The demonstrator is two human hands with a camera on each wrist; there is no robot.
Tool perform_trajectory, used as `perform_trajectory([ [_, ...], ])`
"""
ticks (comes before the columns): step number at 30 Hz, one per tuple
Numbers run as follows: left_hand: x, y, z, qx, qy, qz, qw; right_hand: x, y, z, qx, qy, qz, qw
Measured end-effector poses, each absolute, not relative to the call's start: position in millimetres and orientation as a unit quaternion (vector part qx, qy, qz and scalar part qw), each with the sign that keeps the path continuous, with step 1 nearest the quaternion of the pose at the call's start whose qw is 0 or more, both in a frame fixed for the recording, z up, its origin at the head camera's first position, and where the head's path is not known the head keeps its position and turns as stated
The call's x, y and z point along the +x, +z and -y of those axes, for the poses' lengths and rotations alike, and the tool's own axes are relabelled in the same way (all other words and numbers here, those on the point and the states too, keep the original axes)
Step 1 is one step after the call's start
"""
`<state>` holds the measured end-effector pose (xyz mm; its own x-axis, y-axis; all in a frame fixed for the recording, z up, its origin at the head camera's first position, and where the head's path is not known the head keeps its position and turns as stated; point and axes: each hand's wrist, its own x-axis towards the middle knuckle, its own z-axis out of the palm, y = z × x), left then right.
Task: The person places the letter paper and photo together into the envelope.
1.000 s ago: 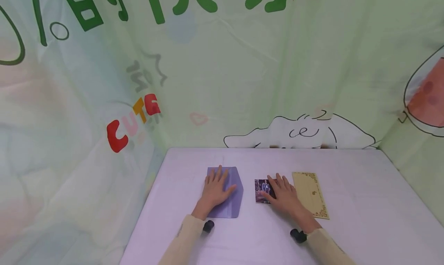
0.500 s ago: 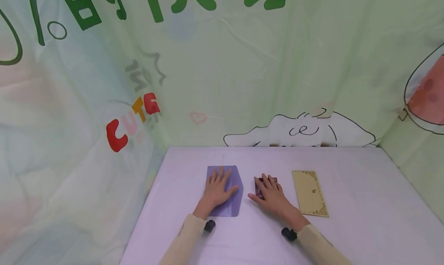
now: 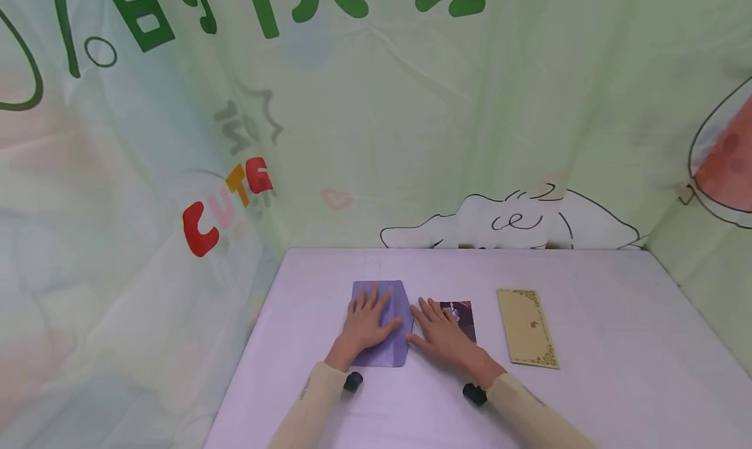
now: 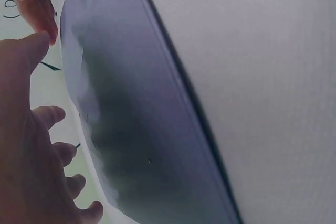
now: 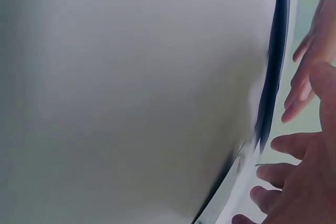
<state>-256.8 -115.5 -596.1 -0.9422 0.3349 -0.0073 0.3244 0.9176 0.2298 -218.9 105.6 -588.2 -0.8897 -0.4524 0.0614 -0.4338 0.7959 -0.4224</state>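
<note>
Worktop (image 3: 611, 312): carries three flat items, listed left to right in the head view.

1. Lilac envelope (image 3: 401, 305): lies flat, nearer the worktop's left edge than its right, apart from the far edge. Its long axis runs from the far edge toward the near side; its tapered flap side faces the worktop's right edge.

2. Left hand (image 3: 365, 324): extends over the envelope, fingers spread, grasping nothing. Contact cannot be confirmed: the left wrist view shows the envelope surface and the fingers, but no clear touch point.

3. Right hand (image 3: 444, 339): fingers extended and apart, grasping nothing. Its fingertips and thumb reach the envelope's flap side; touching or just short of it, cannot tell.

4. Photo print (image 3: 466, 320): partly covered by the right hand; the exposed part projects from the hand's right side. Long axis not determinable.

5. Tan card with ornamental corners (image 3: 527, 328): right of the photo print and apart from it, long axis far to near, near end angled slightly toward the right edge.

Governing relation (judgement): the flap side faces the photo print, with the right hand nearer to the print and the left hand nearer to the envelope.
</note>
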Motion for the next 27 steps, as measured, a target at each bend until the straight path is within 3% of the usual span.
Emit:
perform_trajectory([
  [16,-262.4,-606.6,117.5,0.165,0.108,-0.98,0.026,-222.4,-590.7,-84.8,-0.301,-0.178,-0.937,-0.019],
  [27,-261.9,-600.2,119.0,0.175,0.076,-0.981,0.024,-222.7,-591.4,-81.3,-0.32,-0.154,-0.935,-0.005],
])
